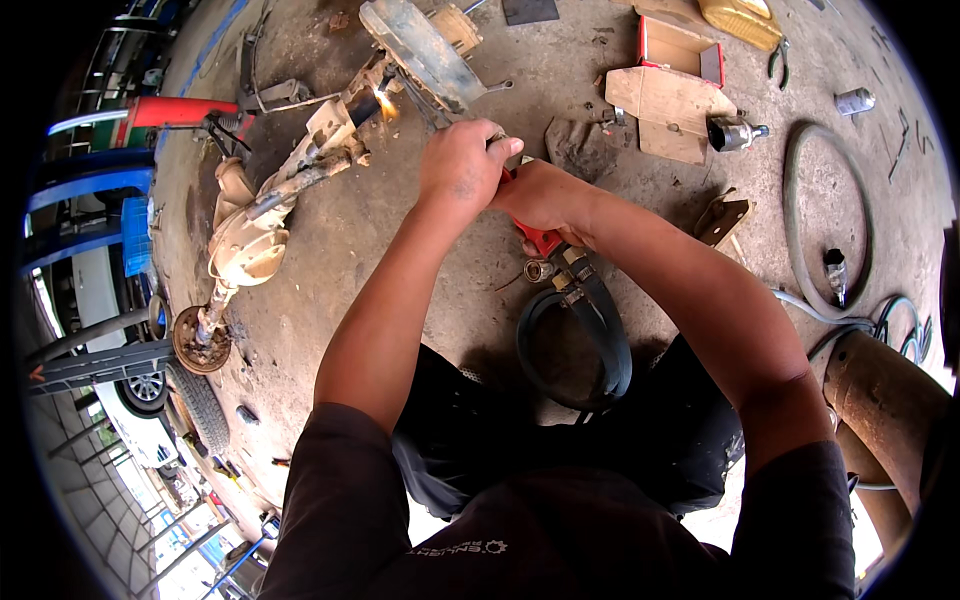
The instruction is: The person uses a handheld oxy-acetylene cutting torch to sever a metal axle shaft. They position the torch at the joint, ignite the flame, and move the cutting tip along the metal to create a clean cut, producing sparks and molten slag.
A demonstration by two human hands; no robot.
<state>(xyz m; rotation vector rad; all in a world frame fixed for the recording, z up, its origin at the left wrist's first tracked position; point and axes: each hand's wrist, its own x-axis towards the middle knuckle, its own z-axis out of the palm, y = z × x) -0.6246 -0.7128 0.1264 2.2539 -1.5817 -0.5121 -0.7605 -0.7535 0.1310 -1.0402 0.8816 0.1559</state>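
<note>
Both of my hands are closed around a gas torch. My right hand (548,195) grips its red handle (541,240), and my left hand (462,165) sits ahead of it, wrapped round the front part. Thin metal tubes (425,105) run out past my left fingers toward a dirty vehicle axle (250,245) on the floor at the left. An orange glow (386,104) shows at the axle beside its large drum (425,55). Brass fittings (572,270) join dark hoses (600,330) to the handle's rear; the hoses loop down between my legs. My fingers hide part of the torch.
At the upper right lie an open red box (680,52), a flattened cardboard flap (668,105), pliers (778,63) and a metal cylindrical part (735,134). A grey hose (790,190) coils at the right near a rusty pipe (885,400). A red jack (180,111) stands left.
</note>
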